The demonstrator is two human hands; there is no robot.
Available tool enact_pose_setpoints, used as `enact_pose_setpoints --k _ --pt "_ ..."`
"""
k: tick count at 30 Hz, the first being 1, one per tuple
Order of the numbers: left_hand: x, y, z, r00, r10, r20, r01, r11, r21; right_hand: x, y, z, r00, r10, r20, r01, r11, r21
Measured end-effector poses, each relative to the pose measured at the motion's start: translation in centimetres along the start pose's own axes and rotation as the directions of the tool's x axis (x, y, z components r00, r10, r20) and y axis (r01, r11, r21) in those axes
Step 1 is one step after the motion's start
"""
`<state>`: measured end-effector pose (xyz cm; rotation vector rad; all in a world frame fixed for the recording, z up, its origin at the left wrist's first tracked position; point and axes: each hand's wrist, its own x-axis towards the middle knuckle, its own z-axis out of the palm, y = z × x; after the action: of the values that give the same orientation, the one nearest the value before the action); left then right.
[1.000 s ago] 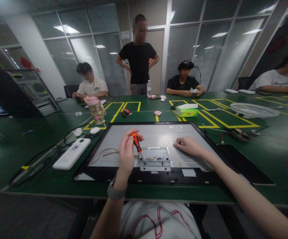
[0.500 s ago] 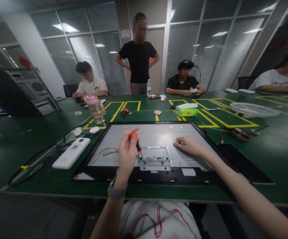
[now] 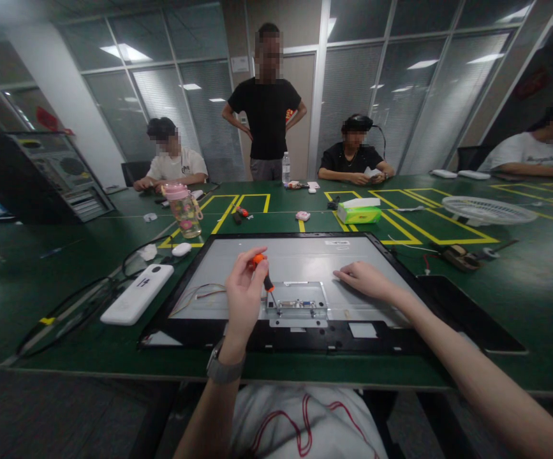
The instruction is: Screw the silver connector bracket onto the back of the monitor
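Note:
An orange-and-black screwdriver (image 3: pixel 267 280) is pinched in the fingers of my left hand (image 3: pixel 245 287). Tilted, its shaft points down to the near left of a metal port bracket (image 3: pixel 300 306) with several connectors. The bracket sits on the silvery back of a flat display panel (image 3: pixel 295 255) with a black frame, lying on the table. On the right part of that metal back rests my right hand (image 3: pixel 365 279), fingers loosely stretched to the left and holding nothing. Thin wires (image 3: pixel 209 293) lie on the panel left of my left hand.
A white power bank (image 3: pixel 137 294) and black cables (image 3: pixel 73 312) lie left of the panel. Right of it is a dark flat slab (image 3: pixel 467 312). Beyond stand a pink-lidded bottle (image 3: pixel 184 213) and a green tissue pack (image 3: pixel 360 211). Several people are across the green table (image 3: pixel 113 350).
The screwdriver's handle has turned and shifted slightly in my left hand, with the fingers re-placed around it. My right hand stays nearly where it was on the panel.

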<state>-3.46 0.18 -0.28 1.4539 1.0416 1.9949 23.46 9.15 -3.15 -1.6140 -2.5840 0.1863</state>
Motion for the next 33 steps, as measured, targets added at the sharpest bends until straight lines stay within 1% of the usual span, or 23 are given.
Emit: enact_pose_setpoints --k 7,9,11,13,16,18,21,22,24,26,27,29,33 --pt "0.09 -0.74 -0.29 0.999 -0.036 -0.026 0.035 0.999 -0.041 0.08 0.44 0.19 1.0 0.011 0.014 -0.01 0.999 -0.036" --pt "0.0 -0.77 -0.32 0.998 -0.055 -0.027 0.053 0.996 -0.073 0.08 0.48 0.21 1.0 0.008 0.018 -0.007 0.999 -0.041" --pt "-0.09 -0.56 -0.23 0.997 -0.071 -0.023 0.069 0.995 -0.068 0.07 0.49 0.22 1.0 0.005 0.021 -0.004 0.999 -0.046" --pt "-0.14 -0.23 -0.08 0.998 -0.041 -0.045 0.041 0.999 -0.005 0.07 0.5 0.24 1.0 0.006 0.021 -0.005 0.999 -0.05" --pt "-0.16 0.07 0.05 0.992 0.066 -0.11 -0.056 0.994 0.095 0.08 0.55 0.26 1.0 0.006 0.021 -0.005 0.999 -0.051" --pt "-0.16 0.04 0.01 0.993 0.053 -0.105 -0.047 0.997 0.067 0.09 0.59 0.26 1.0 0.005 0.023 -0.004 0.999 -0.048" --pt "-0.16 -0.14 -0.1 0.997 -0.038 -0.067 0.036 0.999 -0.033 0.12 0.64 0.24 1.0 0.004 0.022 -0.003 0.999 -0.046" --pt "-0.16 -0.17 -0.12 0.997 -0.037 -0.072 0.035 0.999 -0.03 0.14 0.66 0.24 1.0 0.004 0.022 -0.003 0.999 -0.046" --pt "-0.13 -0.16 -0.13 0.995 0.007 -0.104 -0.004 1.0 0.028 0.17 0.68 0.25 1.0 0.006 0.022 -0.005 0.999 -0.046" --pt "-0.12 -0.12 -0.11 0.993 0.044 -0.112 -0.036 0.997 0.072 0.17 0.68 0.29 1.0 0.007 0.021 -0.006 0.999 -0.045" --pt "-0.12 -0.1 -0.09 0.994 0.044 -0.104 -0.037 0.997 0.069 0.17 0.66 0.31 1.0 0.007 0.018 -0.006 0.999 -0.043" --pt "-0.17 -0.08 -0.05 0.998 0.008 -0.065 -0.005 0.999 0.035 0.14 0.62 0.37 1.0 0.005 0.014 -0.005 0.999 -0.038" --pt "-0.3 -0.13 0.0 0.998 -0.063 0.024 0.066 0.99 -0.127 0.12 0.56 0.45 1.0 -0.002 0.011 0.002 1.0 -0.025"
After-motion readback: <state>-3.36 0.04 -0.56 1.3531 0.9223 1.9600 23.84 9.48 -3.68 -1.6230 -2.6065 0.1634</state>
